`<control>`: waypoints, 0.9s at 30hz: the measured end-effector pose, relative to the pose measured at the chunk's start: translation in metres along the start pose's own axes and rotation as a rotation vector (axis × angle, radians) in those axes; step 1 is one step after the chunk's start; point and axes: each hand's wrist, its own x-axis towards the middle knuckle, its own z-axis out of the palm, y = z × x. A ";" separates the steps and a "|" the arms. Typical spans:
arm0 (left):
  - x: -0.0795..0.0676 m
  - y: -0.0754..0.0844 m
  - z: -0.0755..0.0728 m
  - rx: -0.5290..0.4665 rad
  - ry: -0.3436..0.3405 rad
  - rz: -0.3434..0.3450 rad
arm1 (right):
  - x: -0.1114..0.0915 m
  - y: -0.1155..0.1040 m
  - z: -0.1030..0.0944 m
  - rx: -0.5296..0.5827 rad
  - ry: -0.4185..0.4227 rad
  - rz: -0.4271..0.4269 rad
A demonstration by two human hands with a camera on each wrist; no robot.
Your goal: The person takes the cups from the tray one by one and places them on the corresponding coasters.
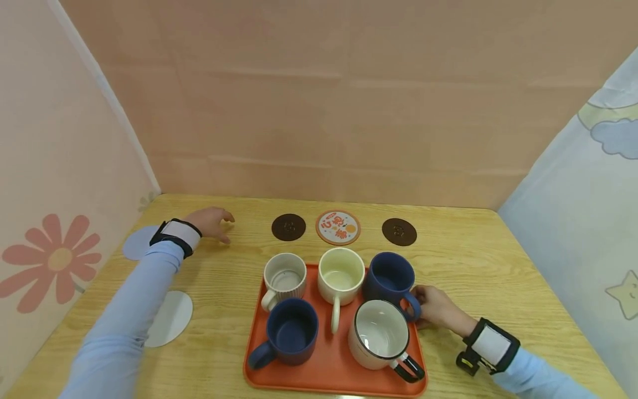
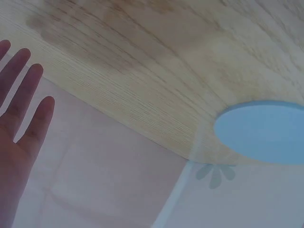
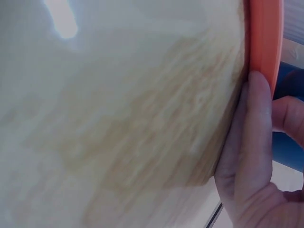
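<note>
My left hand (image 1: 210, 223) reaches out over the back left of the table with its fingers spread, holding nothing; the left wrist view shows its fingers (image 2: 29, 90) well apart. At the tray's right edge, my right hand (image 1: 436, 306) pinches the handle of a navy mug (image 1: 391, 275). Its straighter fingers (image 3: 259, 128) lie along the outside of the orange tray (image 1: 329, 377). Also on the tray are a ribbed white mug (image 1: 285, 274), a cream mug (image 1: 341, 274), a second navy mug (image 1: 293, 332) and a white mug with a black rim (image 1: 381, 335).
Behind the tray lie two dark brown coasters (image 1: 288, 227) with a printed orange-edged coaster (image 1: 338, 227) between them. A pale blue disc (image 2: 266, 133) and a white disc (image 1: 174, 318) are by my left arm. Fabric walls border the table at the back and sides.
</note>
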 end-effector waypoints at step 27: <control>-0.023 -0.031 -0.006 -0.054 0.072 -0.067 | -0.001 0.002 0.003 0.012 -0.012 -0.023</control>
